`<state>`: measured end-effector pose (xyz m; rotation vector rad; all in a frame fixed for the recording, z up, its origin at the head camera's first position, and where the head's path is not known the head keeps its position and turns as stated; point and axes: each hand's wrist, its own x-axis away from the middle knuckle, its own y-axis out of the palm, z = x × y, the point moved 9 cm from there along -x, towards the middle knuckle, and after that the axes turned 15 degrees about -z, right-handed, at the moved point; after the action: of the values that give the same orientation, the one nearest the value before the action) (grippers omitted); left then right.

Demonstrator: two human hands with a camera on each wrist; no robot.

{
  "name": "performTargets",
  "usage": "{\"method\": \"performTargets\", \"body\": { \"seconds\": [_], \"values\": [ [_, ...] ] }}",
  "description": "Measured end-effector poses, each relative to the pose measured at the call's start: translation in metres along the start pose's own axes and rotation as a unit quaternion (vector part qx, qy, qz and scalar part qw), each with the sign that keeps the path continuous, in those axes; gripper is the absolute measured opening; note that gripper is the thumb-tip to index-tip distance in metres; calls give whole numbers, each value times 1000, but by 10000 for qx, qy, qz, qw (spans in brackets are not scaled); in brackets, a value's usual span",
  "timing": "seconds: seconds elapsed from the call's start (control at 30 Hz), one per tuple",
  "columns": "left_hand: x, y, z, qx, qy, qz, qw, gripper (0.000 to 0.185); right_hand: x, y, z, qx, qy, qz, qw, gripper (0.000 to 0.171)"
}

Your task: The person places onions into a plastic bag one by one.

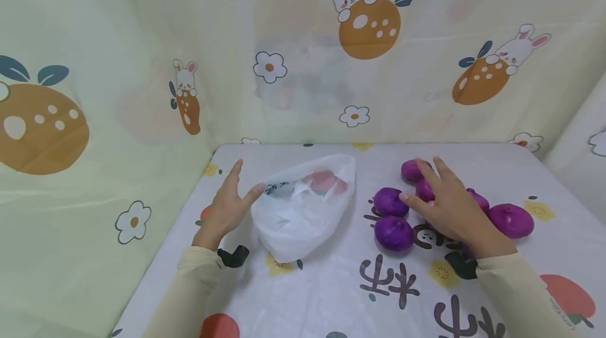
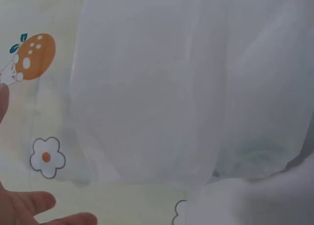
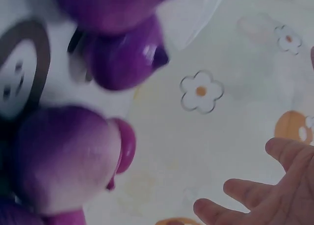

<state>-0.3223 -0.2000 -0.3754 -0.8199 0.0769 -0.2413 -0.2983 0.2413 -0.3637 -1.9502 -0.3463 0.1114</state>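
Observation:
A crumpled white plastic bag (image 1: 303, 209) lies on the printed table cover, its mouth facing the back. My left hand (image 1: 242, 186) stands open on its edge just left of the bag, with the thumb touching the plastic. In the left wrist view the bag (image 2: 196, 87) fills the frame and my fingertips (image 2: 29, 208) show at the bottom left. Several round purple onion-like pieces (image 1: 394, 233) lie in a cluster on the right. My right hand (image 1: 428, 185) rests flat on the cluster with its fingers straight, gripping none. The right wrist view shows the purple pieces (image 3: 64, 156) up close and spread fingers (image 3: 255, 195).
The table cover (image 1: 331, 296) has fruit and character prints. A pale curtain with rabbits and oranges (image 1: 369, 28) closes off the back and left. One purple piece (image 1: 511, 219) lies furthest right, near the right edge.

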Motion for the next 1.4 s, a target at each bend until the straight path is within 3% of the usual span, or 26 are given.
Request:
{"method": "performTargets", "body": {
  "seconds": [0.37,0.5,0.73,1.0,1.17,1.4],
  "values": [
    [22,27,-23,494,-1099,112,9927,112,16,34,-32,-381,-510,-162,9978,97],
    [23,41,-27,699,-1268,124,9894,109,20,46,-35,-504,-722,-136,9960,93],
    [22,50,-28,748,-1208,578,9882,84,21,64,-35,-417,-681,-32,9968,84],
    [28,47,-26,575,-938,1398,9841,36,18,78,-28,-319,-335,-107,9989,77],
    [28,48,-30,703,-824,1622,9808,29,14,83,-24,-369,-97,-253,9990,83],
    [28,46,-35,769,-789,1865,9763,24,9,85,-24,-336,-131,-135,9993,91]
  ]
}}
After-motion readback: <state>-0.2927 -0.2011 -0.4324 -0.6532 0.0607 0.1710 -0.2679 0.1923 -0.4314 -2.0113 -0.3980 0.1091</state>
